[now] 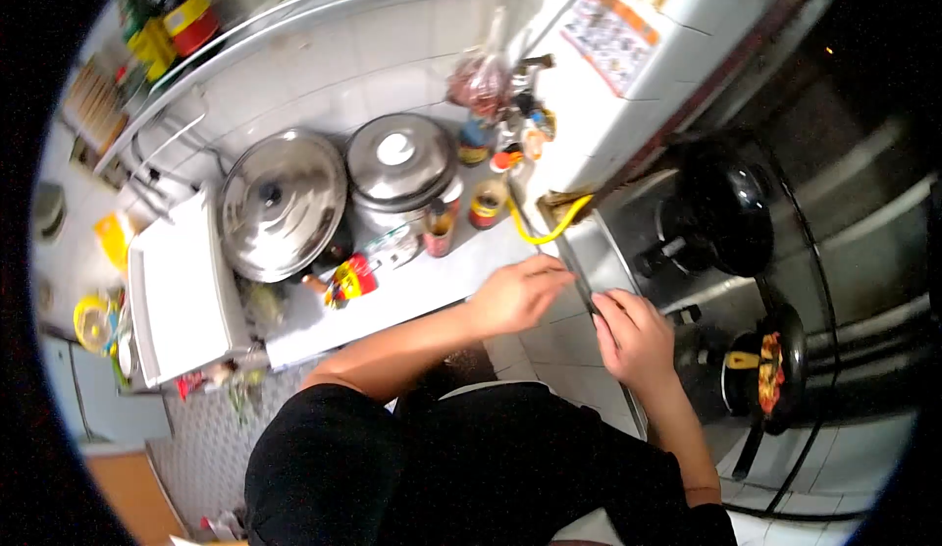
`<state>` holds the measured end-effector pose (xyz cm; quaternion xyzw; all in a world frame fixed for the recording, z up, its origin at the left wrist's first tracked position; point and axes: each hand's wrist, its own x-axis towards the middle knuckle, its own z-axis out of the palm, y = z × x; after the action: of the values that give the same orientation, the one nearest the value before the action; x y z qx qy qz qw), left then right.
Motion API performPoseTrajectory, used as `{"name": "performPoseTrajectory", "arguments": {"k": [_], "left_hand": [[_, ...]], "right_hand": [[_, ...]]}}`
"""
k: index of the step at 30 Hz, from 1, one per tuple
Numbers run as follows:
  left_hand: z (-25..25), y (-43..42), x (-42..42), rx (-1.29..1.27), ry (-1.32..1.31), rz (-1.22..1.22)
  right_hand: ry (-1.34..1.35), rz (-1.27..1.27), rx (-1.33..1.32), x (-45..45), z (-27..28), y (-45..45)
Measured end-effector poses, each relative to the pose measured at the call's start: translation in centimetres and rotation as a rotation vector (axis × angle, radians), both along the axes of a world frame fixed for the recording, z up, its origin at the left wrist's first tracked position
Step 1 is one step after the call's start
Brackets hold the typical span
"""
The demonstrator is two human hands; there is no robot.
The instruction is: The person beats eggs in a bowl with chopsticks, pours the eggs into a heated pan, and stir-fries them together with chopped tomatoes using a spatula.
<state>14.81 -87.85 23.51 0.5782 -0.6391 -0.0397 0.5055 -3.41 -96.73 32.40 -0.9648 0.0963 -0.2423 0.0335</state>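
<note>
Near the counter's corner, my left hand [520, 296] is raised with its fingers curled together; what they hold, if anything, is too small to make out. Just to its right, my right hand [633, 335] has thumb and fingers closed together beside the metal edge of the stove [599, 257]. A gap separates the two hands. Beyond them a yellow hose [559, 232] curves over the counter edge. A jar with a dark lid [487, 204] and a small bottle [439, 229] stand on the counter [388, 301] beyond my left hand.
A lidded steel pot [284, 205] and a cooker [400, 168] stand at the back. On the stove at right are a black wok [726, 208] and a pan [793, 369] with food [770, 374]. A white tray [186, 291] is at left. Bottles [186, 11] line the upper shelf.
</note>
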Motion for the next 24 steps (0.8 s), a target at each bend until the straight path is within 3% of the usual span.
{"name": "performPoseTrajectory", "arguments": {"k": [4,8,10,13,16,19,22,24], "left_hand": [[-4.8,5.7,5.0,0.199,0.352,0.289],[-8.6,6.7,10.6,0.143,0.249,0.644],[-7.4,5.5,11.8,0.138,0.329,0.648],[-5.4,2.4,13.3,0.056,-0.041,0.643],[-4.0,-3.1,14.4,0.025,-0.047,0.524],[-5.2,-8.5,15.8,0.237,-0.194,0.536],[-6.8,-11.6,16.5,0.615,-0.103,0.34],[-7.2,-12.0,16.4,0.681,-0.06,0.255]], "right_hand": [[-0.013,0.206,0.093,6.0,-1.6,0.6],[0.066,0.272,0.111,9.7,-4.6,0.8],[0.095,0.285,0.108,11.0,-5.1,1.1],[0.129,0.283,0.102,12.3,-4.6,1.7],[0.12,0.258,0.095,12.7,-4.9,1.7],[0.11,0.19,0.107,12.5,-4.6,1.3],[0.114,0.092,0.154,11.1,-4.4,0.2],[0.117,0.017,0.173,9.9,-4.5,-0.7]]}}
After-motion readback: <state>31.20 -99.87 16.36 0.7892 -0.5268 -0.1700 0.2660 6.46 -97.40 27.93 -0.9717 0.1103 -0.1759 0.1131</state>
